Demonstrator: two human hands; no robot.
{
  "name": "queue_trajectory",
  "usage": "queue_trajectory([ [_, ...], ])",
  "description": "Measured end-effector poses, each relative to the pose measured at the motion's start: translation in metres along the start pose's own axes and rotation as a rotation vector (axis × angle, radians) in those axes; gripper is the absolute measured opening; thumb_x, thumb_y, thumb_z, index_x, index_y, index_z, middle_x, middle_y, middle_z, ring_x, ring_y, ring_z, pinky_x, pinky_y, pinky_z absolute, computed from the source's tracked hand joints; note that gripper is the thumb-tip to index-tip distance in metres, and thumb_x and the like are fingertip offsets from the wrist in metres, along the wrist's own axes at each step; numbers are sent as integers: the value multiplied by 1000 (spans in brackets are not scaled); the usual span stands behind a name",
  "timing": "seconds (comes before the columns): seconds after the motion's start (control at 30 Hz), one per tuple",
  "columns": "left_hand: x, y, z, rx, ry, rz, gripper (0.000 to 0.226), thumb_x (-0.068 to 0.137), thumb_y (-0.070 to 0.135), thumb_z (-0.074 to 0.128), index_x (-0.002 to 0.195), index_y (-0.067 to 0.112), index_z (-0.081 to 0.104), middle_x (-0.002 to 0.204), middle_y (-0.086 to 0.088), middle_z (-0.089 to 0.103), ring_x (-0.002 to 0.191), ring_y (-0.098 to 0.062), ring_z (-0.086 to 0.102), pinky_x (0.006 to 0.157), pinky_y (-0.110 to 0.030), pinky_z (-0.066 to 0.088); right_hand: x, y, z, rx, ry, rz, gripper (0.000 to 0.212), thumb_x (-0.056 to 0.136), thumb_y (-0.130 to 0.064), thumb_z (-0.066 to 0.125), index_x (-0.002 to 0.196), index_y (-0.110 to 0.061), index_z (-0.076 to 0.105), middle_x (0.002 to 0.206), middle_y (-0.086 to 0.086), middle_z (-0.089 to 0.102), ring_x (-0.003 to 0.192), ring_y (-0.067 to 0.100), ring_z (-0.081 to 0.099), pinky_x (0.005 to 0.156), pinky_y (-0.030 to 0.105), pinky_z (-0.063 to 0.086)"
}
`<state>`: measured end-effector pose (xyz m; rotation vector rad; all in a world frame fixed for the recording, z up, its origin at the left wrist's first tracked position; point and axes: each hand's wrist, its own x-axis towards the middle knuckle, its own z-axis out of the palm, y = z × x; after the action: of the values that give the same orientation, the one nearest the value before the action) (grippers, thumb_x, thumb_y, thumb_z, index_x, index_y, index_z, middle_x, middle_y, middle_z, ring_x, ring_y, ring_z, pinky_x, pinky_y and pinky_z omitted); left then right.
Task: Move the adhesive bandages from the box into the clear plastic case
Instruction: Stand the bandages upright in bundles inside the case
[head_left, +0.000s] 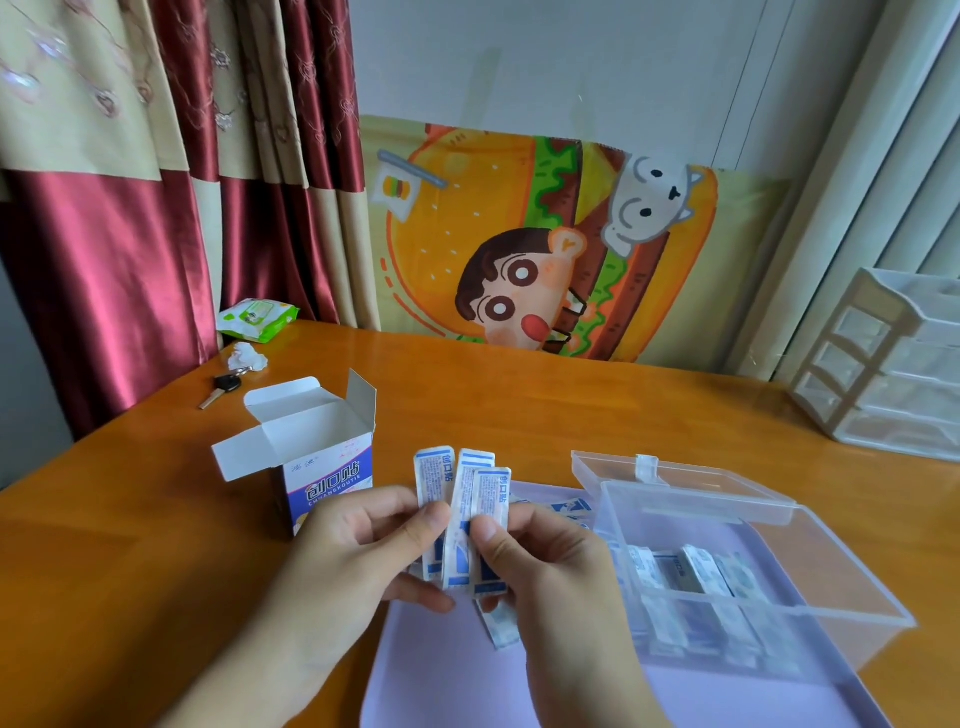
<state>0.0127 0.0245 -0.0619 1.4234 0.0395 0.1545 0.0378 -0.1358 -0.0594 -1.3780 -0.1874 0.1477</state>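
A home room — curtains (156, 182), cartoon blanket (545, 244), wooden table (519, 405).

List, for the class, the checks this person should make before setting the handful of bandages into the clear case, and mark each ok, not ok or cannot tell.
1. Bandages held firmly: ok; left hand and right hand both pinch the fanned strips.
2. Clear plastic case open: ok; its lid is tipped back.
3. Room left in the case: ok; wrapped bandages lie on the bottom, with space above them.
4. Strips aligned for packing: not ok; they are fanned at different heights.
5. Stray pieces gathered: not ok; one strip lies on the lilac mat below the hands.
6. Bandage box emptied: cannot tell; flaps are open, inside hidden.
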Motion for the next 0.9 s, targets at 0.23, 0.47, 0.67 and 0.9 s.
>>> queue_trajectory([
  [0.23, 0, 0, -1, -32, -29, -21, 28, 84, 26, 68, 104, 13, 82, 101, -18, 78, 89, -37, 77, 58, -35, 63, 3, 3, -1, 65, -53, 37, 23, 79, -27, 75, 80, -4, 77, 80, 27, 73, 62, 26, 55, 52, 30, 43],
  [0.47, -1, 0, 0, 81, -17, 11, 23, 95, 16, 62, 113, 11, 77, 96, -14, 79, 87, -32, 78, 65, -40, 65, 3, 4, -1, 50, -42, 38, 18, 91, -15, 76, 74, -7, 76, 77, 27, 72, 61, 27, 55, 50, 29, 41],
  [0.67, -2, -1, 0, 130, -7, 25, 23, 97, 14, 62, 114, 11, 75, 97, -12, 80, 87, -32, 78, 69, -49, 65, 1, 0, 1, -14, -66, 11, 27, 94, -11, 71, 68, -14, 74, 67, 19, 69, 49, 23, 51, 46, 26, 41],
  [0.9, 0, -2, -1, 97, -8, 21, 23, 95, 12, 62, 115, 9, 75, 96, -14, 79, 87, -34, 78, 67, -48, 65, 4, 2, 0, 37, -65, 49, 21, 86, -19, 82, 74, -4, 74, 75, 29, 70, 54, 28, 54, 49, 32, 44],
])
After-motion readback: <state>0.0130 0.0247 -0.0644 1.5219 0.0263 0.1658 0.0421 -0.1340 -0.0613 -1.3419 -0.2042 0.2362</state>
